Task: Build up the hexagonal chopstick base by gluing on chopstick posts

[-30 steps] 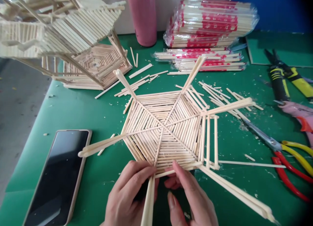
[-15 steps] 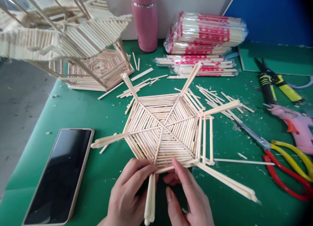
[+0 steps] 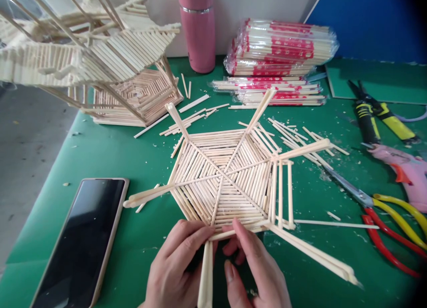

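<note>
A hexagonal panel of thin wooden sticks [image 3: 230,161] lies in front of me, with paired posts [image 3: 305,150] jutting from its corners. Along its near edge runs one loose-looking wooden stick [image 3: 222,234]. My left hand [image 3: 178,266] pinches the left end of this stick, beside the near post [image 3: 206,272]. On the same stick, the index finger of my right hand [image 3: 262,272] presses from above, with other fingers curled underneath and the thumb apart. Short sticks form a small railing [image 3: 282,192] at the panel's right side.
A stick-built pavilion model [image 3: 110,59] stands at back left, near a pink bottle [image 3: 199,37]. Wrapped chopsticks [image 3: 280,46] are stacked behind. Scissors [image 3: 367,199], a pink glue gun [image 3: 396,161] and pliers [image 3: 368,114] lie right; a phone [image 3: 82,241] lies left. Cut sticks [image 3: 293,134] are scattered about.
The panel's near side and the stick tilt slightly, and the near post has come lower in view. Both hands keep nearly the same hold. The whole view has shifted a little.
</note>
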Tool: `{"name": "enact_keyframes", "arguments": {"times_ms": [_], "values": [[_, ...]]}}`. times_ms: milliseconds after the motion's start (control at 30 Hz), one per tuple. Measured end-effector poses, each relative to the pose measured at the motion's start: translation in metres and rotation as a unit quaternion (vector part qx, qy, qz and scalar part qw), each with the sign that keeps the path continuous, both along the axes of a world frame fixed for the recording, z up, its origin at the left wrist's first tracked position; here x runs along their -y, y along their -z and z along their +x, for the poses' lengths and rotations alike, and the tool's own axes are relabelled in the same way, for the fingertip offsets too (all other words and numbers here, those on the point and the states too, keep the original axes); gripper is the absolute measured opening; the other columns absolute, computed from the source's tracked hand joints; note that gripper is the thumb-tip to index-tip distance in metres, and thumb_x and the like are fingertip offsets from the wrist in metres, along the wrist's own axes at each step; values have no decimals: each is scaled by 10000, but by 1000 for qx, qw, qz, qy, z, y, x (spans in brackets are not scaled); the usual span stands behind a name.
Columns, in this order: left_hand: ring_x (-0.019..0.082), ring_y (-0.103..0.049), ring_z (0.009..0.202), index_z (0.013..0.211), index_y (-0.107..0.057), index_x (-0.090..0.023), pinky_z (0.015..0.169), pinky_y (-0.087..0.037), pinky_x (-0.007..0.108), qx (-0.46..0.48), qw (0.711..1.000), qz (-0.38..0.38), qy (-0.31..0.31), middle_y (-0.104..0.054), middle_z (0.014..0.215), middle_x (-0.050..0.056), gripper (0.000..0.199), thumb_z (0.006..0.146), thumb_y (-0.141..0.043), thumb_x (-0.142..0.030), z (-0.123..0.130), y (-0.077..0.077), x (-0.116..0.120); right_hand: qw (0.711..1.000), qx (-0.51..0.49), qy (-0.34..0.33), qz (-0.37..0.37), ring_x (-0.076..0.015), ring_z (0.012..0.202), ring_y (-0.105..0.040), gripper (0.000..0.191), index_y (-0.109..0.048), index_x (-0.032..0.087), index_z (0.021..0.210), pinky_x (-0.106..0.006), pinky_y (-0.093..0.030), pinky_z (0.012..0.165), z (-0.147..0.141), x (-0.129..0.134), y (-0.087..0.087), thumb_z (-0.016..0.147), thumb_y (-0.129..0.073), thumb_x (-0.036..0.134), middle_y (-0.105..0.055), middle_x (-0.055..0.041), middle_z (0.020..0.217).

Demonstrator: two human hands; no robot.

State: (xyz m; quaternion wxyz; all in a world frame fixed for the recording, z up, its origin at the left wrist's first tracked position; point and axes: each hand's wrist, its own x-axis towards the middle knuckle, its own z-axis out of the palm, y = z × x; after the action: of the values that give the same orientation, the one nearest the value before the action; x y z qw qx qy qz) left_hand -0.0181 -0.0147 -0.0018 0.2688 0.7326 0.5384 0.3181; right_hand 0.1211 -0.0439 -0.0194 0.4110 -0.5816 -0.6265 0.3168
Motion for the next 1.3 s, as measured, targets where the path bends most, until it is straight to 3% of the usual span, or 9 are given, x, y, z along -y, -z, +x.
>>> {"name": "enact_keyframes", "arguments": {"times_ms": [200,400,967,1300], "values": [[123,-603,794,972,-562,-181,692,-514,185,-22,1000,-8,3,-584,920,49,209,775,-530,-118,-3,1,2,1000,17,-10,-1,-168,693,-605,551,-329,213,1321,-283,-525,604,2,3,4,781,-412,144,-613,-81,893],[106,-593,825,961,-573,-167,729,-500,143,-27,998,33,42,-586,909,35,185,791,-506,-137,-6,5,-2,998,53,-9,10,-171,702,-610,547,-333,189,1317,-302,-531,643,3,4,2,777,-414,141,-618,-92,908],[117,-601,795,920,-596,-172,710,-510,160,-31,998,45,20,-600,885,36,165,776,-520,-147,-4,4,-4,999,33,-34,7,-167,678,-605,550,-297,184,1332,-282,-526,596,6,-2,0,791,-390,155,-620,-77,853],[110,-600,783,944,-574,-176,692,-503,174,-9,1000,3,-12,-592,894,34,197,754,-554,-126,2,1,-2,999,1,-38,-13,-164,710,-607,526,-333,199,1311,-287,-524,644,8,-3,-1,791,-398,162,-623,-61,855]]}}
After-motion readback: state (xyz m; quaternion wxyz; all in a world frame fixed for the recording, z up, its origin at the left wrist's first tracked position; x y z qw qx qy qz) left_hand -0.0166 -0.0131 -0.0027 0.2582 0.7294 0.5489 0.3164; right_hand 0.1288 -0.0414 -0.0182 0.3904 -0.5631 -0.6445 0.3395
